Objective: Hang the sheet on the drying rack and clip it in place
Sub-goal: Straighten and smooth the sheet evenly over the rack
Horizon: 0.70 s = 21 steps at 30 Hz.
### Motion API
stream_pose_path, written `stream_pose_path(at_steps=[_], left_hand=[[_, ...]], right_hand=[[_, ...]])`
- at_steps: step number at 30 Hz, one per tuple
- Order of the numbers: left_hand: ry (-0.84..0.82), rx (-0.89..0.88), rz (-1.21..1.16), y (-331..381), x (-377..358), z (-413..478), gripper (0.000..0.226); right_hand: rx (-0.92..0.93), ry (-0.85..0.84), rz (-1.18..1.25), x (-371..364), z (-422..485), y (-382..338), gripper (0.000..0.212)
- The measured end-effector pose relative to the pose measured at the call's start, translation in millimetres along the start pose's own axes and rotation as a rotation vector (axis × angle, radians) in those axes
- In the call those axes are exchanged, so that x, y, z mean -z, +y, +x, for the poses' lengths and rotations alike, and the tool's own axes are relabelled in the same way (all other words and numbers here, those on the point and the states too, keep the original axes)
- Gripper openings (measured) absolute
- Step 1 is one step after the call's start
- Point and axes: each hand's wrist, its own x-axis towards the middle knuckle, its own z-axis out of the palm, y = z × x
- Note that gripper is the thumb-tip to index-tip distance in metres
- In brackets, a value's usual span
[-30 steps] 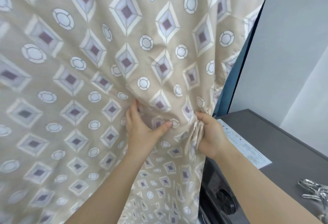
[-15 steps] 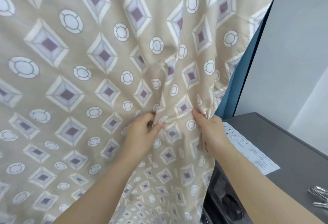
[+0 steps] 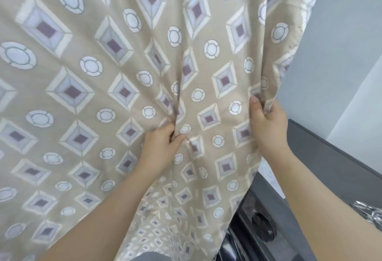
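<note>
Sheet in beige with diamonds and circles hangs across nearly the whole view. Left hand pinches a fold near its middle; right hand grips its bunched right edge. Metal clips lie on the grey surface at right.

The sheet is thin, matt, creased cloth, with a faint sheen toward 6 o'clock. At 4 o'clock a smooth matt grey countertop carries bright, glossy metal clips. At 5 o'clock a dark panel looks like glossy plastic.
</note>
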Motion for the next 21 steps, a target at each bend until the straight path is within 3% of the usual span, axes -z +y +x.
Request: stream_pose_path(at_steps=[3, 6, 11, 21], left_hand=[[-0.036, -0.013, 0.091, -1, -7, -4, 0.045], [-0.109, -0.021, 0.090, -5, -14, -4, 0.048], [-0.252, 0.050, 0.148, -22, -28, -14, 0.033], [-0.360, 0.102, 0.155, -36, -54, -46, 0.017]], right_hand=[[0.003, -0.032, -0.086, 7, -1, 14, 0.017], [-0.044, -0.054, -0.139, 10, -5, 26, 0.016], [-0.146, -0.095, -0.150, 10, -17, 49, 0.024], [-0.273, -0.193, -0.310, 14, -39, 70, 0.031]])
